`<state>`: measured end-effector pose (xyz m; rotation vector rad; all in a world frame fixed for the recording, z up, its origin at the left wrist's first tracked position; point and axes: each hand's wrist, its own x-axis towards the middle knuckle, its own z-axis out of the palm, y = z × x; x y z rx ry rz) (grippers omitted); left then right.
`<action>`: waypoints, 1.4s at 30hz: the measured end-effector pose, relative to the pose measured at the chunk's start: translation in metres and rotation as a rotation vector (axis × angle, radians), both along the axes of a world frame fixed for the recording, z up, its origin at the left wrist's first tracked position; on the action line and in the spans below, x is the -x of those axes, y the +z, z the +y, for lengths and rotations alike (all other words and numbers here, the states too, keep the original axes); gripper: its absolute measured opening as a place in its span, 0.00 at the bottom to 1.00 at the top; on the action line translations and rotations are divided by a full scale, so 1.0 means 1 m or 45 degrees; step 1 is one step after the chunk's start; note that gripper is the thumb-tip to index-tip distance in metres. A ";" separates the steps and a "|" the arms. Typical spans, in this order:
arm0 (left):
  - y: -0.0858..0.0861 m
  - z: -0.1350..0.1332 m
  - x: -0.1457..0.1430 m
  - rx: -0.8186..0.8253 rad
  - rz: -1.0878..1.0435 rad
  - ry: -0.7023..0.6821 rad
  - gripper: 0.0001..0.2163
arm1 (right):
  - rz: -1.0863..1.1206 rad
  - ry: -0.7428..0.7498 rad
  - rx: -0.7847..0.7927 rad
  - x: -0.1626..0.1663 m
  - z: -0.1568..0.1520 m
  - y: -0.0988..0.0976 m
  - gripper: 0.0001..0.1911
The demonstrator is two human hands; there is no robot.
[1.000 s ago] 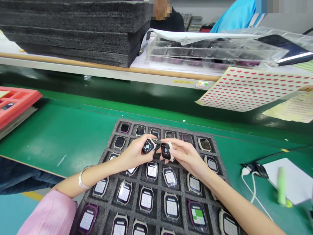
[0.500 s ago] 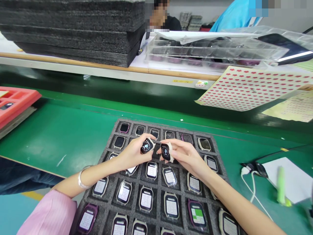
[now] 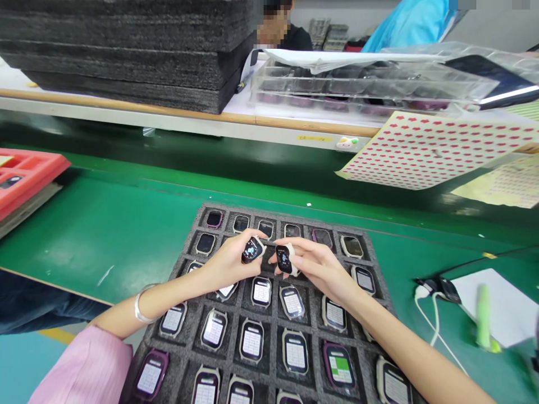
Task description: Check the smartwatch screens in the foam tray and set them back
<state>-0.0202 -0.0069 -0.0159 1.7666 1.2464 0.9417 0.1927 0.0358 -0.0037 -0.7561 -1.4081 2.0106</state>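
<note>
A foam tray [image 3: 273, 342] holds watches [image 3: 251, 340] in compartments.

My head-worn camera faces twelve o'clock, tilted down; left hand [image 3: 236, 257] and right hand [image 3: 318, 262] near, just below centre.

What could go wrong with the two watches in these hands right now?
The left watch and right watch are held close together, so they could knock. If the grip of the left hand or right hand slipped, a watch might fall onto the lit watches in the foam tray below, possibly scratching screens.
</note>
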 end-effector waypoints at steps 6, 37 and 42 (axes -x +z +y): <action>0.002 0.001 0.001 0.017 -0.007 0.028 0.18 | -0.014 0.003 -0.028 -0.001 0.001 0.001 0.15; 0.012 0.007 0.002 0.732 -0.901 0.099 0.13 | 0.080 -0.013 0.251 0.000 0.000 -0.002 0.24; 0.010 0.008 0.004 0.785 -0.947 0.115 0.10 | 0.043 -0.096 0.211 0.002 -0.001 -0.003 0.25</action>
